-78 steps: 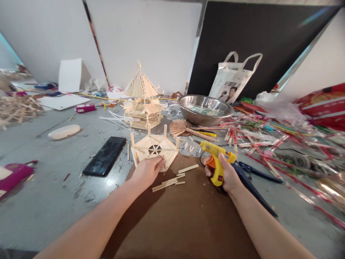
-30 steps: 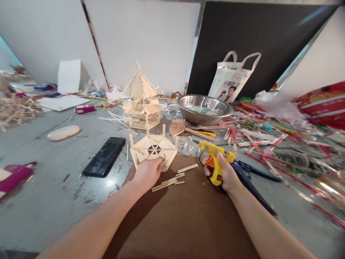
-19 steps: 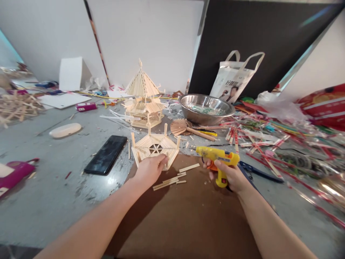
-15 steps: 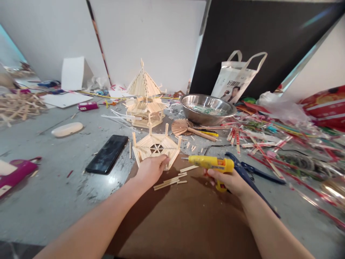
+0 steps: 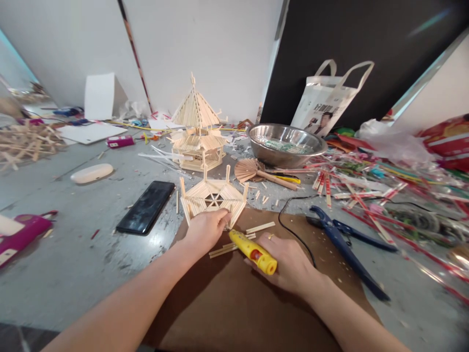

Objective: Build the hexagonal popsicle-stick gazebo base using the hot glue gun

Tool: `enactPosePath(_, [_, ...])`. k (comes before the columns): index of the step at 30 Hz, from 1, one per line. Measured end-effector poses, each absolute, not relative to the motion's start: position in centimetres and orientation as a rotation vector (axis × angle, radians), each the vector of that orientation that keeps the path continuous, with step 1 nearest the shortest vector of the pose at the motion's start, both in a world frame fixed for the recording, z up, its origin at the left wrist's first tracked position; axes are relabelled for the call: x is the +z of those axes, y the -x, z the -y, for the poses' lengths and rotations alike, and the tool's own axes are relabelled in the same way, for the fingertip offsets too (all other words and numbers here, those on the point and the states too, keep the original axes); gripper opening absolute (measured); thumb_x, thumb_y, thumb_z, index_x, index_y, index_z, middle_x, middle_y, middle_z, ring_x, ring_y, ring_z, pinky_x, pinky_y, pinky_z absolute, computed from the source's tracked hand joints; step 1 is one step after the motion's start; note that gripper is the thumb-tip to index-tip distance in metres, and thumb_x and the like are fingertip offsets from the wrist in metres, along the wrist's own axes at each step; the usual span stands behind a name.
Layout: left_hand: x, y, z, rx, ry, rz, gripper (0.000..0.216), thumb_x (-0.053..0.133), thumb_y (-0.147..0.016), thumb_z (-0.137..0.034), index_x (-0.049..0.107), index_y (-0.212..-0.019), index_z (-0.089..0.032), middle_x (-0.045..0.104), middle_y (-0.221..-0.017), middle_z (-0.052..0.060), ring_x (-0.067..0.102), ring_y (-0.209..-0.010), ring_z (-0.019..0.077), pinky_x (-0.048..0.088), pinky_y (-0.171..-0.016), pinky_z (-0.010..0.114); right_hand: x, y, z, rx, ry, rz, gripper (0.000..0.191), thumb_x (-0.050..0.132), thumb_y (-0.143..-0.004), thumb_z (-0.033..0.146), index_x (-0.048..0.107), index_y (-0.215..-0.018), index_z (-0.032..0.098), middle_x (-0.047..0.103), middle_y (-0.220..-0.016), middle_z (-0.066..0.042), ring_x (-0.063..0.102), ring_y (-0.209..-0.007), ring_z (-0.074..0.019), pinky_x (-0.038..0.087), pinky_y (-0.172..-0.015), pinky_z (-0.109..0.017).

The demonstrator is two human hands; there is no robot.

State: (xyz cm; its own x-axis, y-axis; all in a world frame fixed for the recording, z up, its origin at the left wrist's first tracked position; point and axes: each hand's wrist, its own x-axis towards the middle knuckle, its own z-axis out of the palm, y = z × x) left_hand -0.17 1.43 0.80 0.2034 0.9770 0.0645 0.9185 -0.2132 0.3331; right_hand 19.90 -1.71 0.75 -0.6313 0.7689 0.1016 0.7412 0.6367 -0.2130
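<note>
A flat hexagonal frame of pale wooden sticks [image 5: 213, 196] lies at the far edge of a brown board [image 5: 256, 303]. My left hand [image 5: 204, 230] grips the frame's near edge, fingers curled round it. My right hand [image 5: 287, 261] is wrapped round a yellow glue gun [image 5: 252, 252], whose nozzle points left toward the frame's near edge, close to my left fingers. The gun's black cord [image 5: 289, 220] trails back to the right. Loose cut sticks [image 5: 238, 239] lie under the gun.
A finished stick pavilion [image 5: 197, 128] stands behind the frame. A black phone [image 5: 147, 207] lies to its left, blue cutters [image 5: 346, 244] to its right. Further back are a steel bowl [image 5: 287, 144], a small stick fan [image 5: 246, 170], a white bag [image 5: 331, 103] and heaps of chopstick wrappers [image 5: 373, 186].
My right hand has swung the glue gun from upright at the right, leftward and down, so its nozzle now sits by the frame's near edge. My left hand stays on the frame.
</note>
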Motion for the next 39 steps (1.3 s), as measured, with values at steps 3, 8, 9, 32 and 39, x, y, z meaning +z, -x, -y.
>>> enactPosePath(3, [0.68, 0.18, -1.46, 0.402, -2.263, -1.811, 0.036, 0.025, -0.085, -0.04, 0.051, -0.07, -0.021, 0.06, -0.067, 0.001, 0.056, -0.066, 0.0151, 0.029, -0.052, 0.021, 0.48, -19.67, 1.9, 0.163, 1.289, 2.698, 0.015, 0.046, -0.074, 0.032, 0.049, -0.076, 0.017, 0.057, -0.074, -0.003, 0.052, -0.063, -0.0138, 0.028, -0.053, -0.024])
enactPosePath(8, [0.8, 0.18, -1.47, 0.409, -2.272, -1.801, 0.035, 0.026, -0.085, -0.039, 0.051, -0.069, -0.021, 0.06, -0.065, 0.001, 0.056, -0.064, 0.015, 0.03, -0.052, 0.021, 0.26, -19.44, 2.04, 0.089, 1.351, 2.704, 0.014, 0.046, -0.074, 0.031, 0.048, -0.074, 0.017, 0.057, -0.072, -0.003, 0.052, -0.06, -0.0141, 0.025, -0.051, -0.025])
enactPosePath(9, [0.83, 0.19, -1.48, 0.41, -2.275, -1.802, 0.034, 0.026, -0.085, -0.039, 0.051, -0.069, -0.021, 0.06, -0.064, 0.001, 0.056, -0.063, 0.015, 0.03, -0.052, 0.021, 0.22, -19.4, 2.06, 0.083, 1.359, 2.705, 0.014, 0.046, -0.074, 0.031, 0.048, -0.074, 0.017, 0.057, -0.072, -0.003, 0.052, -0.06, -0.0141, 0.025, -0.051, -0.025])
enactPosePath(32, [1.05, 0.09, -1.24, 0.344, -2.269, -1.828, 0.036, 0.023, -0.085, -0.04, 0.052, -0.075, -0.022, 0.062, -0.069, 0.002, 0.058, -0.069, 0.0162, 0.032, -0.054, 0.021, 0.58, -18.91, 2.48, 0.024, 1.393, 2.683, 0.01, 0.044, -0.072, 0.026, 0.047, -0.068, 0.018, 0.057, -0.064, -0.002, 0.051, -0.055, -0.0128, 0.022, -0.049, -0.026])
enactPosePath(39, [1.18, 0.05, -1.3, 0.356, -2.281, -1.819, 0.036, 0.024, -0.085, -0.039, 0.052, -0.073, -0.021, 0.061, -0.067, 0.002, 0.057, -0.067, 0.0163, 0.032, -0.054, 0.021, 0.71, -18.92, 2.54, 0.038, 1.406, 2.683, 0.009, 0.045, -0.071, 0.026, 0.047, -0.067, 0.017, 0.057, -0.064, -0.002, 0.051, -0.054, -0.0133, 0.021, -0.049, -0.026])
